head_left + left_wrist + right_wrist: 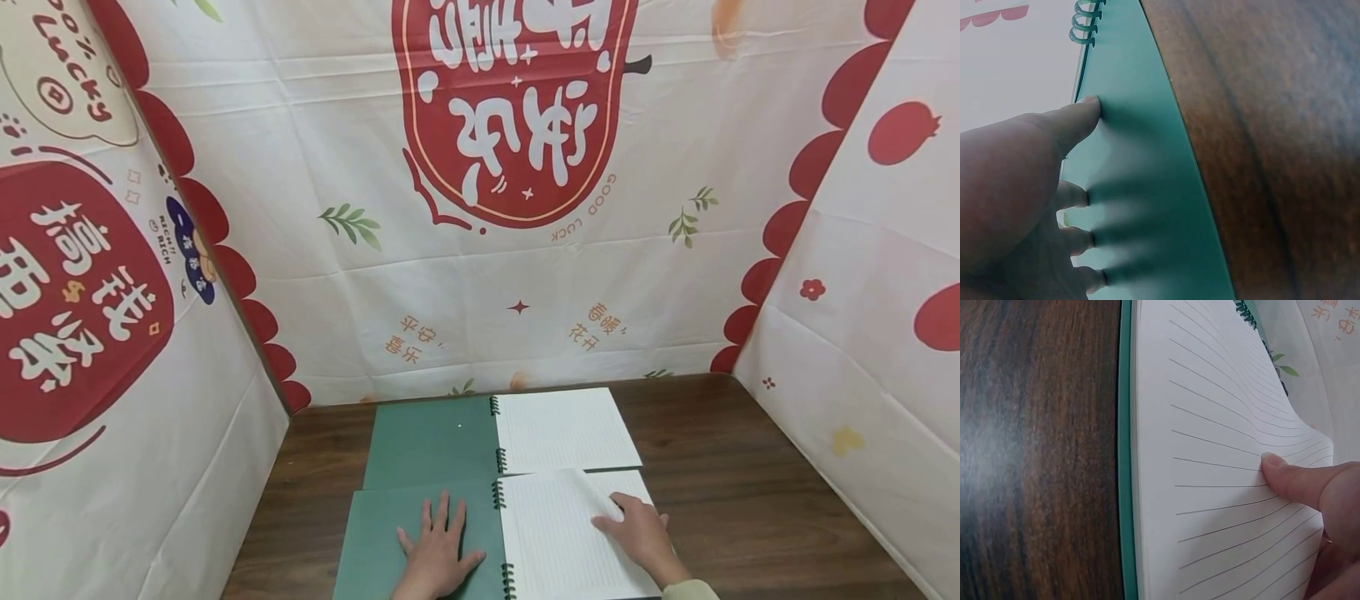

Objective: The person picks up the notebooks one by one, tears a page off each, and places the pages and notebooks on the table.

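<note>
Two spiral notebooks lie open on the table, one behind the other. On the nearer notebook's green cover, my left hand rests with its fingers spread, the thumb toward the coil binding. In the left wrist view the fingertips touch the green cover. My right hand pinches a lined page of the same notebook near its outer edge. The right wrist view shows the thumb on the lined sheet, which bends upward there; the other fingers are behind it.
Behind lies the second notebook, with its green cover at left and white page at right. The brown wooden table extends to both sides. Printed cloth walls enclose it at the back, left and right.
</note>
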A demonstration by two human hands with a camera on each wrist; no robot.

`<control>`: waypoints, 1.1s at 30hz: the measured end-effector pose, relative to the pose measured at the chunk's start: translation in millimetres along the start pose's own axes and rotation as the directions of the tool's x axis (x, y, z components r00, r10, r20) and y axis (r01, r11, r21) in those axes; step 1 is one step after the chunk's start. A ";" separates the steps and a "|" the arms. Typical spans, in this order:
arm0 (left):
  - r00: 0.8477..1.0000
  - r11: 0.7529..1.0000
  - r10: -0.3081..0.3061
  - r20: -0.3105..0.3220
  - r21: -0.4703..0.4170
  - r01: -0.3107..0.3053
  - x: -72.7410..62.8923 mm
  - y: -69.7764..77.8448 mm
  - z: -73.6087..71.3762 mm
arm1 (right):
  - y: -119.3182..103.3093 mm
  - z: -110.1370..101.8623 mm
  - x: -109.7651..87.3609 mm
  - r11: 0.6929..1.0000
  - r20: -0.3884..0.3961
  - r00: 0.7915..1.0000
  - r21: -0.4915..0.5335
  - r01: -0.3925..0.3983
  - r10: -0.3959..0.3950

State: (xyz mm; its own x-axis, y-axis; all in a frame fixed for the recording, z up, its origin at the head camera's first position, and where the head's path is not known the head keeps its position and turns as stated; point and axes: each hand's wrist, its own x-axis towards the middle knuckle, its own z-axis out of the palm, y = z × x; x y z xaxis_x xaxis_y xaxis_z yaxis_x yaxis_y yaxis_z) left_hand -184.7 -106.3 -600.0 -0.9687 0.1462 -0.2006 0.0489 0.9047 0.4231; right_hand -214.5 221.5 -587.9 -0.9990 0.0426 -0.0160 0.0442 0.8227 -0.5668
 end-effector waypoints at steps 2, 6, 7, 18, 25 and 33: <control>1.000 1.000 0.001 -0.004 0.000 -0.001 -0.6 0.2 -0.1 | -0.5 0.2 -0.3 1.000 -0.001 1.000 0.001 -0.001 0.001; 1.000 1.000 0.005 -0.013 0.002 -0.005 -1.7 0.5 -0.2 | -1.6 1.0 -0.9 1.000 -0.004 1.000 0.003 -0.007 0.007; 1.000 1.000 0.005 -0.015 0.001 -0.005 -1.9 0.5 -0.2 | -1.9 1.4 -0.8 1.000 -0.006 1.000 0.003 -0.008 0.008; 1.000 1.000 0.001 -0.018 0.003 -0.001 -1.8 2.0 -0.1 | 0.0 2.9 2.5 0.998 0.010 0.999 0.032 -0.053 0.053; 1.000 1.000 0.000 -0.018 -0.001 0.000 -1.7 3.5 -0.2 | 1.3 2.0 2.9 0.998 0.015 0.998 0.019 -0.061 0.061; 1.000 1.000 0.009 -0.016 -0.003 -0.009 -0.6 3.8 1.0 | 2.5 0.1 2.7 0.997 0.027 0.997 0.021 -0.079 0.079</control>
State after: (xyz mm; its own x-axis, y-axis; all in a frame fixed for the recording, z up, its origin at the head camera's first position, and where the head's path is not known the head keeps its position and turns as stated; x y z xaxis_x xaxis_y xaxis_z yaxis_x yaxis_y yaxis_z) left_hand -183.7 -102.6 -599.2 -0.9720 0.1478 -0.1829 0.0568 0.9023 0.4274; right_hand -217.0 223.6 -589.4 -0.9923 0.0921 -0.0829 0.1232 0.8048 -0.5806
